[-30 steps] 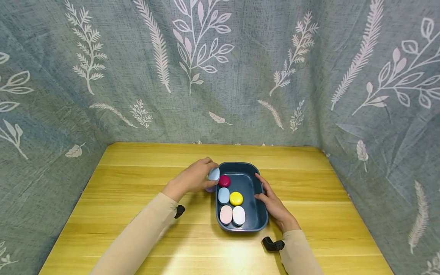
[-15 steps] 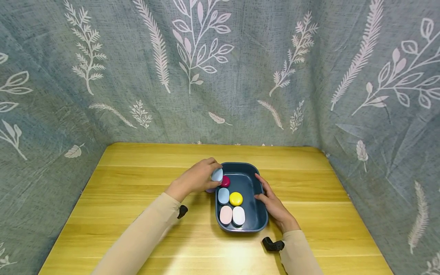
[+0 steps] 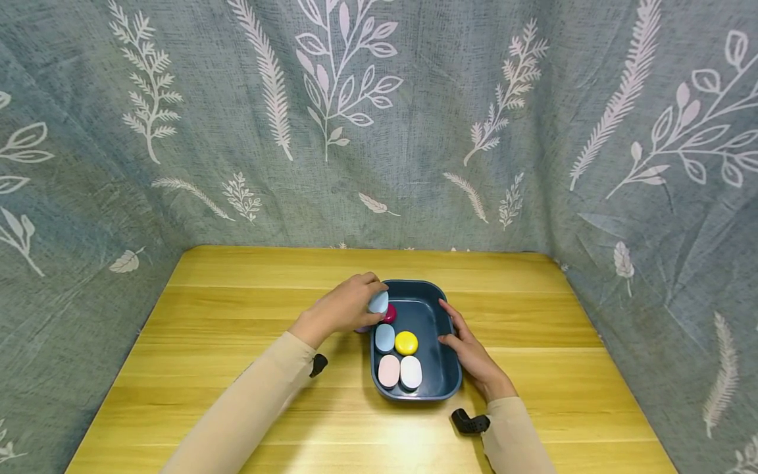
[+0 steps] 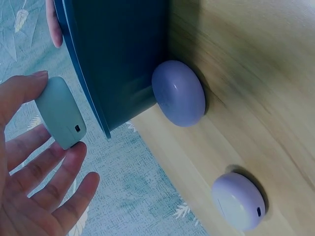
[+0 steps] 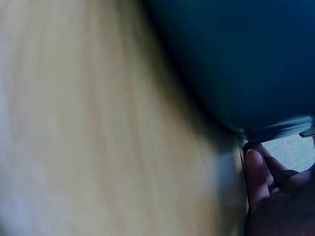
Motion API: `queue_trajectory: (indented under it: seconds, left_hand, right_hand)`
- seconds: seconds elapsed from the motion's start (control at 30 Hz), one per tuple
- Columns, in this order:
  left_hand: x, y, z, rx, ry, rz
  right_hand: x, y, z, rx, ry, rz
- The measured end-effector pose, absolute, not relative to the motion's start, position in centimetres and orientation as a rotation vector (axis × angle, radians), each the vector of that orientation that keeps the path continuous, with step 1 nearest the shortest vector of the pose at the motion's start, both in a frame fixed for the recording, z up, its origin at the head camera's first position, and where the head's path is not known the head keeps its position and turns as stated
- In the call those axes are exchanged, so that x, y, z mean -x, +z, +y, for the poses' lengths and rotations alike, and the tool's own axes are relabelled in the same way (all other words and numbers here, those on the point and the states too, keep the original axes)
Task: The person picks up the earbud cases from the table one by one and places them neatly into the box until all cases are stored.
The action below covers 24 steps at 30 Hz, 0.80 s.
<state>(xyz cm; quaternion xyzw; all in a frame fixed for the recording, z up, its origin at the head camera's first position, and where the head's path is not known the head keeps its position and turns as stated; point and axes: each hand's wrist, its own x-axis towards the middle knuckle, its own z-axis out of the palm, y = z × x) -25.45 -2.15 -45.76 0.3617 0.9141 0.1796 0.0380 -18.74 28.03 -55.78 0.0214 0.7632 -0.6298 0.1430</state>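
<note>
We work at a yellow wooden table hemmed in by a grey-green curtain printed with white leaves. Near the middle stands a dark blue plastic tray. Our right hand rests on its right rim with the fingers fairly straight along the wall, steadying it rather than gripping; the right wrist view shows only fingertips against the tray's blurred outer side.

Our left hand pinches a pale blue oval case between thumb and fingertips, poised at the tray's left rim near its far end. In the left wrist view the case sits just outside and above the tray's edge, not yet over the floor.

Already in the tray lie a magenta round case, a light blue oval case, a yellow round case, a pink oval case and a white oval case. On the table by the tray's left wall, the left wrist view shows a lavender round case touching the wall and a second lavender case a little apart.

We judge the step in hand to be carrying the pale blue case into the tray. The next move calls for clearing the rim, lowering it into the bare space beside the magenta case, then opening the pinch.
</note>
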Motion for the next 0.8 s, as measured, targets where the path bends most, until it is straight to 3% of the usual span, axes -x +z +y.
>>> queue_trajectory:
  seconds: [0.8]
  left_hand:
    - [25.3,-46.5,-0.9,-1.200,0.611,2.788]
  right_hand:
    - [18.7,-55.8,28.1,-0.045,-1.817,2.192]
